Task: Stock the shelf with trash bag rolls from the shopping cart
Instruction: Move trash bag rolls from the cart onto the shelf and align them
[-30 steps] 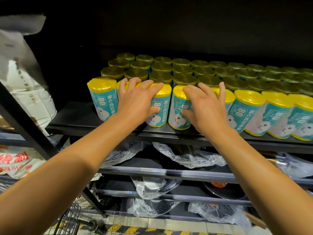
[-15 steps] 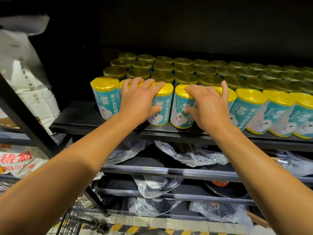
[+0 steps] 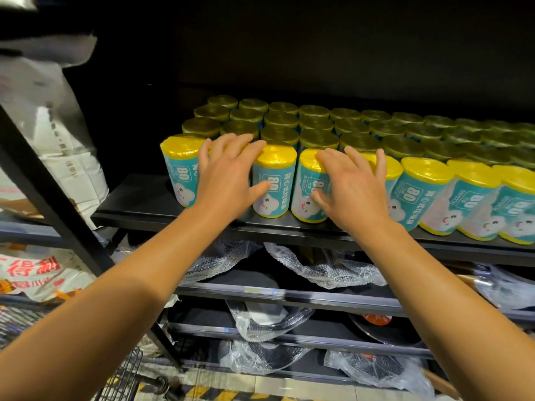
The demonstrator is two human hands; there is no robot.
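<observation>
Dark black shelf [image 3: 136,198], upright teal-and-yellow rolls [image 3: 425,195] packed in rows to the back. Left hand [image 3: 228,175] lies spread over a front-row roll, fingers nearly straight, thumb touching the next roll [image 3: 273,180]. Right hand [image 3: 350,183] spread likewise across two front rolls; neither hand grips anything. Cart [image 3: 124,380] wire at bottom left.

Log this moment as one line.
left hand open on front-row rolls | right hand open on rolls | shelf stocked
</observation>
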